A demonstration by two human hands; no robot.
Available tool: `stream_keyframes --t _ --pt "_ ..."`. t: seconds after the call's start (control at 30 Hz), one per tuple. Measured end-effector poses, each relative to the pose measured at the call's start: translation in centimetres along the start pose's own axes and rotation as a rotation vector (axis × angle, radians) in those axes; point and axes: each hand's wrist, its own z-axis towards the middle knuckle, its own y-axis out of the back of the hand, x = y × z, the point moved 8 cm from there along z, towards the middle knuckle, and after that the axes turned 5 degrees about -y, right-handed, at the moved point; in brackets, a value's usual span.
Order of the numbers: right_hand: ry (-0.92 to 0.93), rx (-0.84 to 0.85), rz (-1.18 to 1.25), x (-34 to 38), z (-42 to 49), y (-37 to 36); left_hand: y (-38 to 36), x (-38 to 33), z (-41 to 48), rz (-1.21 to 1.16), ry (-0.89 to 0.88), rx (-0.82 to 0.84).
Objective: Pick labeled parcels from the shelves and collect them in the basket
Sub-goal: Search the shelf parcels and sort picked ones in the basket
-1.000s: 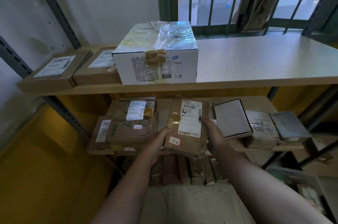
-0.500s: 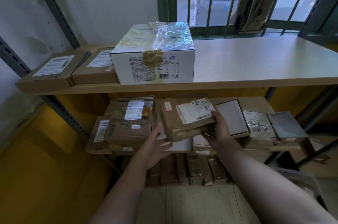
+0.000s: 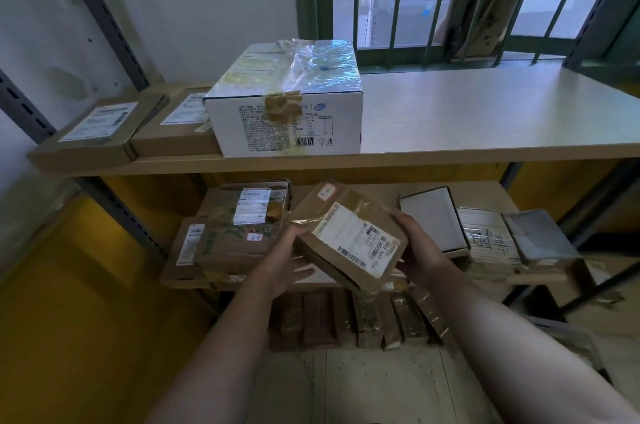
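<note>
Cardboard parcel [image 3: 346, 236], white shipping label facing up, is held tilted in front of the middle shelf [image 3: 377, 193]; right hand [image 3: 419, 250] grips its right edge, thumb on top; left hand [image 3: 284, 264] lies spread-fingered under its left edge, thumb touching.

Two wooden shelves stood against a wall and a barred window. On the upper shelf [image 3: 485, 112] sat a white carton [image 3: 287, 125] wrapped in clear tape, with two flat brown boxes [image 3: 93, 136] [image 3: 176, 125] side by side at its left, the nearer one touching it. The lower shelf [image 3: 374, 191] held a stack of labeled brown parcels [image 3: 239, 236] at the left, and at the right a flat white box [image 3: 433, 219], a taped parcel [image 3: 488, 240] and a grey packet [image 3: 536, 236].
</note>
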Motion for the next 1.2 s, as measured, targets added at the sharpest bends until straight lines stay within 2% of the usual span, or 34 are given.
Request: stream_keyframes --t 0.17,0.27,0.37,0.47,0.6,0.77,0.87,1.0,1.2 --pt "-0.114 0.170 -0.211 -1.1 -0.4 -1.3 0.7 -1.8 1.4 0.036 -0.124 -0.226" --pt "-0.098 0.184 -0.176 -1.6 0.3 -2.5 0.7 -1.8 1.6 0.147 -0.173 -0.298" --pt "-0.071 0.084 -0.196 -2.1 1.0 -3.0 -0.2 -1.9 2.1 0.376 -0.185 -0.260" --pt "-0.096 0.031 -0.325 -2.9 1.4 -3.4 -0.2 -2.3 3.5 0.569 -0.133 -0.229" --pt "-0.109 0.056 -0.494 -3.3 2.3 -4.7 0.1 -3.4 5.5 0.728 -0.162 -0.244" --pt "-0.001 0.022 -0.546 -2.3 4.2 -6.1 -0.2 -3.6 7.1 1.217 -0.191 -0.281" --pt "0.033 -0.002 -0.615 -2.9 5.1 -6.6 -0.6 -2.4 8.2 1.293 -0.136 -0.205" --pt "-0.034 -0.066 -0.982 -5.1 8.1 -6.0 -0.5 0.6 9.3 1.379 0.003 -0.084" --pt "-0.035 -0.160 -1.097 -6.4 9.0 -6.0 0.8 3.4 10.0 1.412 0.046 -0.062"
